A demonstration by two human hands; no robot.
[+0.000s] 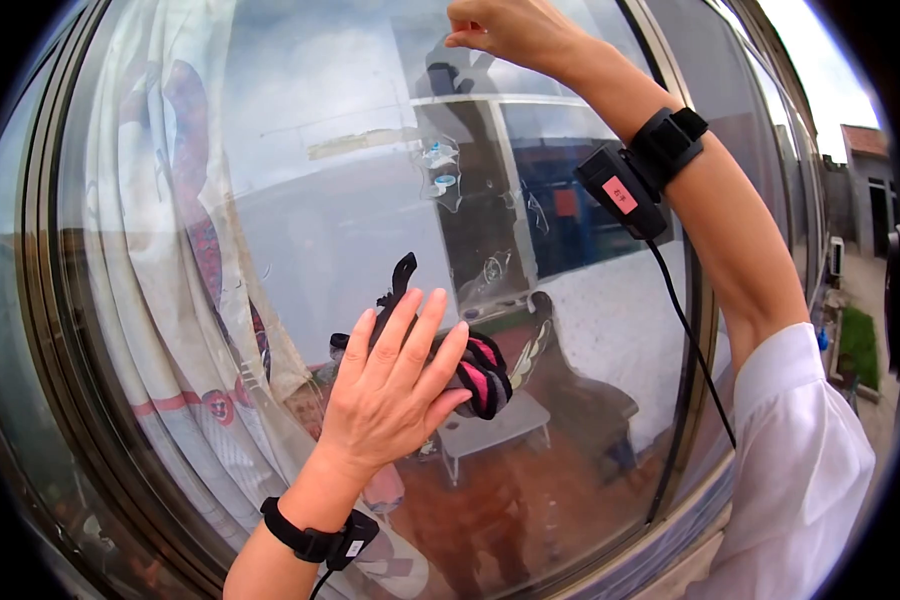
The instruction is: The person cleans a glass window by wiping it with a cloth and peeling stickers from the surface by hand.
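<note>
My left hand [390, 385] lies flat with its fingers stretched and slightly spread, over a bundled knit cloth [482, 375] striped in pink, black and grey. The bundle shows on both sides of the hand, and a black strap [403, 272] sticks up above the fingers. Whether the palm presses the bundle onto the window glass [340, 220], I cannot tell. High up, my right hand [500, 28] is closed, fingers curled in front of the glass near the frame's top edge. What it holds, if anything, is hidden.
Behind the glass hang pale curtains [160, 250] at the left and a small white table [495, 430] stands lower down. Clear hooks [442, 180] show on the pane. A dark window frame [682, 400] edges it at right. A cable [685, 335] hangs from my right wrist device.
</note>
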